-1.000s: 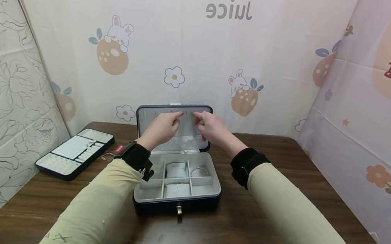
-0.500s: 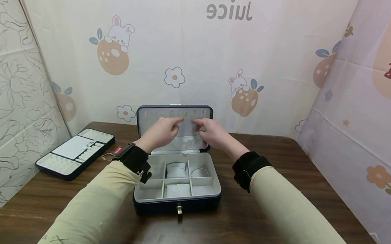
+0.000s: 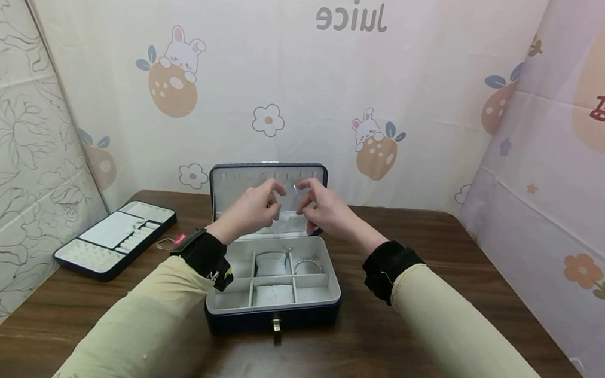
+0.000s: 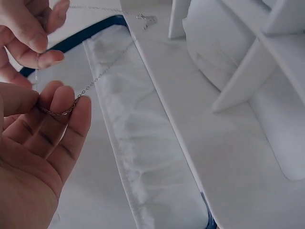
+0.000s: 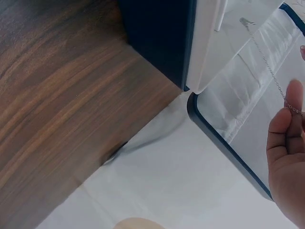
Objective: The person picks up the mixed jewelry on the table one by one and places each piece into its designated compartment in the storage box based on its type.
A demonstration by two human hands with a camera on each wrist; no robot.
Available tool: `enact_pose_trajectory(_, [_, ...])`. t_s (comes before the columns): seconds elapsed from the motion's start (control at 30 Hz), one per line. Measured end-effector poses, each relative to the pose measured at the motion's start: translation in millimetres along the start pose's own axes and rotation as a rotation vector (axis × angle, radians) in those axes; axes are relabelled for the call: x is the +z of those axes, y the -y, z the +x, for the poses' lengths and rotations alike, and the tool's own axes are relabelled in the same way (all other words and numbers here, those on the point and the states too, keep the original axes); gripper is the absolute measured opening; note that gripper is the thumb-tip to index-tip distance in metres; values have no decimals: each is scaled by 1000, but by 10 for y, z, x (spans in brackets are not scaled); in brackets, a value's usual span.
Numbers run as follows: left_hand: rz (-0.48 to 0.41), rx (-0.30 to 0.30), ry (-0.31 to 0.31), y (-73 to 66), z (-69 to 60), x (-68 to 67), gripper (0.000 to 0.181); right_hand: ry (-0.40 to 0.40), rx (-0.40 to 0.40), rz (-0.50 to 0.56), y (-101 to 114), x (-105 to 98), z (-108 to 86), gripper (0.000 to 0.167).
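- As my left hand (image 3: 252, 208) and right hand (image 3: 327, 210) are pinching the necklace (image 4: 97, 78), its pendant (image 4: 147, 21) is dangling over the box (image 3: 299, 319).
- I'm judging it light, limp, tangle-prone; best pinched near its ends.

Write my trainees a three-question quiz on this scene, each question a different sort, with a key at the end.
1. Multiple choice: the left hand and right hand both hold
A) a cushion
B) a thin chain
C) a pen

2. True or false: the lid of the jewellery box stands open.

3. Fill the gap: in the head view, the separate flat tray lies on the table to the ____ of the box.

Key: 1 B; 2 true; 3 left.
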State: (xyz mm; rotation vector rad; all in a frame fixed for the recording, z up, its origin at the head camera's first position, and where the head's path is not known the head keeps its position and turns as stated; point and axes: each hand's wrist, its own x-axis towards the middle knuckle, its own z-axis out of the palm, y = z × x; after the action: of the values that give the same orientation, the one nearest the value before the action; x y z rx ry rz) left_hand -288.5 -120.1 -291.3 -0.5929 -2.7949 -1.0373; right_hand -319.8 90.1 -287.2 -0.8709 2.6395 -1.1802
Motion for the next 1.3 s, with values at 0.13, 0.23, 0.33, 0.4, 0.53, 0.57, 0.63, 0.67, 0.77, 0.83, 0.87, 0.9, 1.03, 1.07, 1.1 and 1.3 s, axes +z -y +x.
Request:
enact_pose_trajectory(0.13, [5,41,1,-52,-34,29,30,37,30,-1,11,3,-13,44])
enact_pose_trajectory(0.23, [21,73,2,-84,-61,52,28,64,25,-49,28,6,-24,37])
enact_pose_trajectory(0.33, [35,90,10,-113,-86,75,25,89,9,-86,51,14,-55,29])
enact_pose_trajectory(0.4, [36,98,18,-127,-97,91,24,101,1,-98,61,24,-78,24])
enact_pose_trajectory(0.53, [28,105,29,-159,-122,110,23,111,1,-85,72,48,-113,18])
enact_pose_trajectory(0.57, [27,106,31,-162,-125,115,22,112,5,-80,70,55,-118,18])
enact_pose_trajectory(0.63, [26,111,31,-167,-133,123,21,118,13,-69,67,69,-123,17])
enact_pose_trajectory(0.67, [28,112,31,-168,-136,128,21,124,16,-65,61,76,-123,17])
enact_pose_trajectory(0.77, [27,123,22,-169,-140,143,20,153,24,-29,30,99,-123,18])
enact_pose_trajectory(0.83, [28,133,14,-172,-145,155,19,176,28,-1,7,113,-119,20])
enact_pose_trajectory(0.87, [29,138,10,-174,-147,160,19,186,33,14,-3,120,-117,20])
enact_pose_trajectory(0.9, [31,147,6,-179,-150,165,19,196,36,27,-14,125,-114,21])
enact_pose_trajectory(1.03, [46,191,-26,-201,-156,184,18,246,49,70,-42,134,-115,21])
enact_pose_trajectory(1.07, [49,202,-35,-207,-156,188,17,258,47,79,-50,136,-115,20])
enact_pose_trajectory(1.1, [53,213,-44,-213,-158,192,17,269,45,86,-56,136,-117,20])
enact_pose_trajectory(1.3, [59,272,-90,-237,-173,213,16,291,10,107,-83,154,-116,18])
